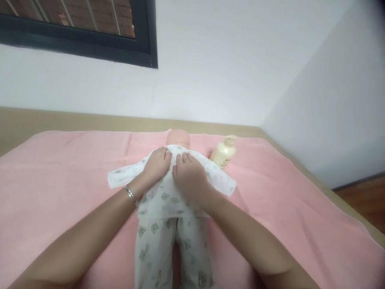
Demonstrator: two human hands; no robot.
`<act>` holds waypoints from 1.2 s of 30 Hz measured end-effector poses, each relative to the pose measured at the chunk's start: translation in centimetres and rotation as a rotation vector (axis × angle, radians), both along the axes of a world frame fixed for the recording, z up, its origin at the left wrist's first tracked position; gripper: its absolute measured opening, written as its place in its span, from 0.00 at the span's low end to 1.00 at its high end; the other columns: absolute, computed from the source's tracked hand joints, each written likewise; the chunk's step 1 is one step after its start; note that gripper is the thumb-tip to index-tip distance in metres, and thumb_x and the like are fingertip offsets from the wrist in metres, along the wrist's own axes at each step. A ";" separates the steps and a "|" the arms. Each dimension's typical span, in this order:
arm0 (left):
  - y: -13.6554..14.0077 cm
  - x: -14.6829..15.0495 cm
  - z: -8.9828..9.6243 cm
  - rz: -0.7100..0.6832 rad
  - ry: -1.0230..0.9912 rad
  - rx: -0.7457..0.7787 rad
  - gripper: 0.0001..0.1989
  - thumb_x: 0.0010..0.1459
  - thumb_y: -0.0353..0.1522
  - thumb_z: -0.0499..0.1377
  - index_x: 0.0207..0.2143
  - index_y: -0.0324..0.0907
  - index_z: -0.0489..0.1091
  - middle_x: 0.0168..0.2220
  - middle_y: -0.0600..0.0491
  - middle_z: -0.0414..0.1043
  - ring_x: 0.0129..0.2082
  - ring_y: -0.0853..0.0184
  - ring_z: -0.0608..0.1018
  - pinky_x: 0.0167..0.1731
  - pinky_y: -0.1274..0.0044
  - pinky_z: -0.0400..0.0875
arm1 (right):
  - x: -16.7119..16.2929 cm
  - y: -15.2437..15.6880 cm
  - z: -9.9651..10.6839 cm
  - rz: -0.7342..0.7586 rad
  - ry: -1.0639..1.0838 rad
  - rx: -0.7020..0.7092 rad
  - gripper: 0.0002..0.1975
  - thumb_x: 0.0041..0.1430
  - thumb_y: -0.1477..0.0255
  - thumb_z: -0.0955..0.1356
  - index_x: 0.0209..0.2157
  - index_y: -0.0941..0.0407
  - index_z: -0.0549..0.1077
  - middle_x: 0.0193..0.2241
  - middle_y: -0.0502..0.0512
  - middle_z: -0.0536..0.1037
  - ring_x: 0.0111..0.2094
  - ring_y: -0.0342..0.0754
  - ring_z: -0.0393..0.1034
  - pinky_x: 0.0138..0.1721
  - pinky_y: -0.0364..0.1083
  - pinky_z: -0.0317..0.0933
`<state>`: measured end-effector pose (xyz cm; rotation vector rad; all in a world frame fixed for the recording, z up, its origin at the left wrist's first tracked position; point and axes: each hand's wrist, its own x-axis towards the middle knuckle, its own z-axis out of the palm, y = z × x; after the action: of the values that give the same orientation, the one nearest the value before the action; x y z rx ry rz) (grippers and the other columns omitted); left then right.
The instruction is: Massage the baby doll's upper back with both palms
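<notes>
A baby doll (178,137) lies on a pink sheet, its bald head toward the wall. It is dressed in a white printed baby shirt (167,202), sleeves spread to both sides, and matching pants (153,249). My left hand (157,163) rests on the upper chest just below the head, its bent fingers closed on the shirt cloth. Close beside it, my right hand (191,176) has its fingers curled on the shirt near the middle of the front. The fingertips and the cloth under them are partly hidden.
A cream-coloured pump bottle (224,153) leans beside the doll's sleeve on the right. The pink sheet (66,192) covers a tan surface (90,117) that runs along the white wall. A dark-framed window (146,44) is at upper left.
</notes>
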<state>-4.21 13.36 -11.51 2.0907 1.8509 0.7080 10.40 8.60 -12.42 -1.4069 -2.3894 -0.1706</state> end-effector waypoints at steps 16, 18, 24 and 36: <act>-0.8 0.6 0.1 0.010 -0.016 -0.007 0.12 0.64 0.34 0.45 0.34 0.41 0.66 0.42 0.42 0.76 0.44 0.56 0.77 0.49 0.64 0.73 | -0.3 -0.2 0.5 -0.098 -0.079 0.004 0.24 0.71 0.71 0.55 0.57 0.71 0.70 0.55 0.77 0.74 0.58 0.66 0.68 0.61 0.60 0.62; -0.6 0.6 -0.4 0.036 -0.063 0.028 0.13 0.64 0.35 0.45 0.36 0.41 0.67 0.44 0.42 0.76 0.46 0.56 0.76 0.51 0.64 0.71 | -0.1 0.3 0.4 -0.037 -0.061 0.002 0.23 0.71 0.73 0.56 0.58 0.69 0.70 0.57 0.75 0.74 0.60 0.64 0.67 0.64 0.59 0.60; -0.8 0.8 -1.4 0.045 -0.076 0.038 0.20 0.65 0.37 0.45 0.45 0.37 0.72 0.51 0.39 0.77 0.53 0.53 0.75 0.57 0.62 0.68 | 1.6 3.5 1.2 -0.160 0.173 -0.244 0.22 0.72 0.63 0.58 0.54 0.63 0.71 0.55 0.66 0.75 0.56 0.59 0.68 0.60 0.55 0.62; -0.6 1.5 -1.8 0.186 0.094 0.125 0.13 0.66 0.37 0.49 0.33 0.42 0.68 0.39 0.44 0.77 0.45 0.54 0.77 0.47 0.65 0.69 | 0.7 3.4 -0.1 -0.317 0.049 -0.148 0.22 0.71 0.61 0.57 0.50 0.63 0.71 0.47 0.67 0.75 0.50 0.60 0.67 0.51 0.55 0.59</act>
<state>-2.73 12.75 -13.31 2.0777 2.1249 0.8009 11.09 12.03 -12.51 -1.8319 -2.1640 -0.0385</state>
